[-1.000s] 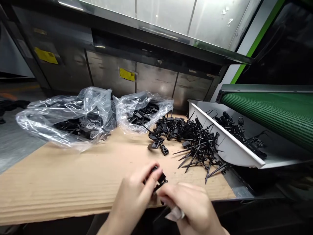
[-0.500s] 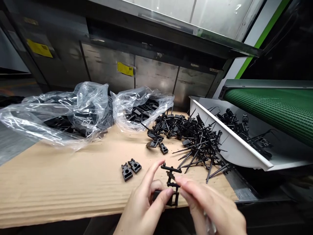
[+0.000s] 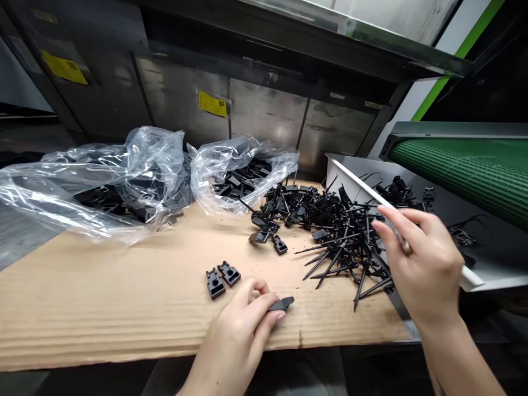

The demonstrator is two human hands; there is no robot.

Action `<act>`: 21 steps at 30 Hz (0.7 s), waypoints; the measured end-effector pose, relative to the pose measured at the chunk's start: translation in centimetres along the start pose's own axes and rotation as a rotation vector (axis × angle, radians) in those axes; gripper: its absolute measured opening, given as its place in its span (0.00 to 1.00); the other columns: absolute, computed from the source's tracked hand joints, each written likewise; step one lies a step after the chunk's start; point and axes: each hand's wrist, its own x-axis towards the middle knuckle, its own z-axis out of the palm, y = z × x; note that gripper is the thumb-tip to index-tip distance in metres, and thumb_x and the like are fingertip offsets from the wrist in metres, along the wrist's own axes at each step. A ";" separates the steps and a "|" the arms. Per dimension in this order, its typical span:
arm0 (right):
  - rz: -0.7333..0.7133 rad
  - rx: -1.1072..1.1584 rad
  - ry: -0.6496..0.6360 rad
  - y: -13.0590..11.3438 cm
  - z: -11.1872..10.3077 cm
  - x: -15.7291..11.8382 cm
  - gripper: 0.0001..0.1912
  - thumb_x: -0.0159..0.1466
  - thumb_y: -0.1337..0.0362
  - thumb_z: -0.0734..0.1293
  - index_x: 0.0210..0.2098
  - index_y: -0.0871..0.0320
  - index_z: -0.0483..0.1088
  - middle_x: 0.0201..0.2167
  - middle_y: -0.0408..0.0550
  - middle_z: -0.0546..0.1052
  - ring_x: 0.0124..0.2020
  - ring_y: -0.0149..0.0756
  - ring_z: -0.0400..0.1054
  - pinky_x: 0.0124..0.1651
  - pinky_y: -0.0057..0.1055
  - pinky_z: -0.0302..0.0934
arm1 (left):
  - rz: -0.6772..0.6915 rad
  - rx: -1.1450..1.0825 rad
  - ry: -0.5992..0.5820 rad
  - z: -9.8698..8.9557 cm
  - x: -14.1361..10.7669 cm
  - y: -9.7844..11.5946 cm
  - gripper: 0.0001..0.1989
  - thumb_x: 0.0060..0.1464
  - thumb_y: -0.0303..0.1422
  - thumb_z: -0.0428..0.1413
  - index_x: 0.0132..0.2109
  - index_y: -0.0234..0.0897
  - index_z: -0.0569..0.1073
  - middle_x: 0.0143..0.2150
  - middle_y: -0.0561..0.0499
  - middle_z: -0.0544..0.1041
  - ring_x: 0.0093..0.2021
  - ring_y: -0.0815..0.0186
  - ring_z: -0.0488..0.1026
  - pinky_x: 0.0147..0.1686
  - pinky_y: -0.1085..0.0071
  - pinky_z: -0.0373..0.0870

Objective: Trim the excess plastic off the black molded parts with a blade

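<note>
My left hand (image 3: pixel 243 319) pinches a small flat black part (image 3: pixel 282 304) above the front of the cardboard. My right hand (image 3: pixel 424 258) is raised over the near rim of the white tray, right of the black pile; something small and shiny shows within its curled fingers, too little to name. Two black clips (image 3: pixel 215 283) (image 3: pixel 229 273) lie side by side just beyond my left hand. A heap of black plastic pieces with thin sprues (image 3: pixel 338 236) spreads between my hands and the bags. One single clip (image 3: pixel 279 245) rests at the heap's left edge.
Two clear plastic bags (image 3: pixel 154 154) (image 3: pixel 206 165) of black parts stand at the back left. The white tray (image 3: pixel 363 187) holds more black pieces beneath a green conveyor belt (image 3: pixel 466 165). Brown cardboard (image 3: pixel 124 291) covers the tabletop.
My right hand has moved away from my left, up and right to the tray rim. The black frame-like piece between the hands is gone from there; a flat part shows in my left fingers.
</note>
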 end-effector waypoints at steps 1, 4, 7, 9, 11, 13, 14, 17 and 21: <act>0.019 -0.029 -0.066 -0.5 -0.2 -0.7 0.12 0.61 0.61 0.64 0.42 0.58 0.73 0.32 0.49 0.75 0.22 0.29 0.68 0.26 0.27 0.64 | 0.012 -0.006 -0.008 0.1 0.0 -0.1 0.08 0.58 0.27 0.48 0.38 0.38 0.72 0.34 0.49 0.71 0.33 0.64 0.72 0.32 0.73 0.67; -0.079 0.086 -0.496 -3.4 -1.1 -3.9 0.16 0.64 0.57 0.59 0.47 0.58 0.68 0.28 0.44 0.73 0.22 0.28 0.70 0.23 0.22 0.65 | 0.076 -0.032 -0.026 0.4 -0.2 -0.5 0.10 0.59 0.27 0.47 0.44 0.38 0.71 0.34 0.50 0.71 0.33 0.64 0.72 0.31 0.73 0.67; -0.088 0.150 -0.691 -5.8 -1.4 -6.8 0.22 0.67 0.57 0.52 0.52 0.63 0.63 0.35 0.51 0.75 0.35 0.33 0.74 0.29 0.21 0.69 | 0.107 -0.057 -0.058 0.4 -0.5 -0.7 0.12 0.59 0.25 0.45 0.46 0.38 0.70 0.35 0.49 0.71 0.33 0.65 0.72 0.31 0.73 0.67; -0.062 0.199 -0.678 -6.5 -1.1 -8.0 0.19 0.68 0.60 0.50 0.50 0.61 0.65 0.35 0.51 0.75 0.35 0.33 0.74 0.31 0.22 0.69 | 0.113 -0.063 -0.074 0.3 -0.6 -0.7 0.12 0.59 0.25 0.45 0.45 0.38 0.70 0.35 0.49 0.71 0.33 0.64 0.71 0.32 0.73 0.68; -0.084 0.250 -0.635 -6.5 -0.9 -8.6 0.16 0.67 0.63 0.52 0.46 0.57 0.68 0.32 0.49 0.76 0.31 0.33 0.74 0.29 0.23 0.69 | 0.108 -0.049 -0.074 0.2 -0.7 -0.5 0.11 0.58 0.24 0.46 0.43 0.37 0.70 0.34 0.49 0.72 0.33 0.64 0.71 0.32 0.72 0.68; -0.104 0.289 -0.616 -6.3 -0.8 -8.8 0.13 0.66 0.64 0.55 0.43 0.55 0.69 0.30 0.47 0.76 0.29 0.33 0.74 0.29 0.24 0.69 | 0.092 -0.033 -0.069 0.1 -0.7 -0.3 0.10 0.58 0.24 0.45 0.42 0.37 0.70 0.34 0.48 0.71 0.32 0.63 0.71 0.31 0.71 0.68; -0.097 0.304 -0.624 -6.2 -0.8 -8.8 0.12 0.66 0.64 0.55 0.43 0.54 0.69 0.29 0.46 0.76 0.28 0.33 0.73 0.29 0.24 0.69 | 0.085 -0.029 -0.067 0.1 -0.7 -0.3 0.11 0.58 0.24 0.45 0.42 0.37 0.70 0.33 0.48 0.72 0.32 0.63 0.71 0.31 0.72 0.68; -0.048 0.359 -0.694 -6.1 -0.9 -8.6 0.11 0.66 0.65 0.56 0.43 0.52 0.69 0.28 0.43 0.75 0.27 0.31 0.72 0.29 0.23 0.68 | 0.096 -0.022 -0.051 0.3 -0.8 -0.3 0.11 0.58 0.24 0.45 0.43 0.37 0.70 0.34 0.48 0.72 0.33 0.63 0.71 0.32 0.72 0.68; -0.023 0.398 -0.732 -6.3 -0.9 -8.4 0.12 0.65 0.65 0.56 0.42 0.51 0.69 0.28 0.42 0.75 0.26 0.30 0.72 0.28 0.23 0.67 | 0.159 -0.012 -0.017 0.6 -0.9 -0.8 0.11 0.57 0.24 0.46 0.43 0.36 0.70 0.32 0.48 0.72 0.31 0.64 0.71 0.29 0.73 0.68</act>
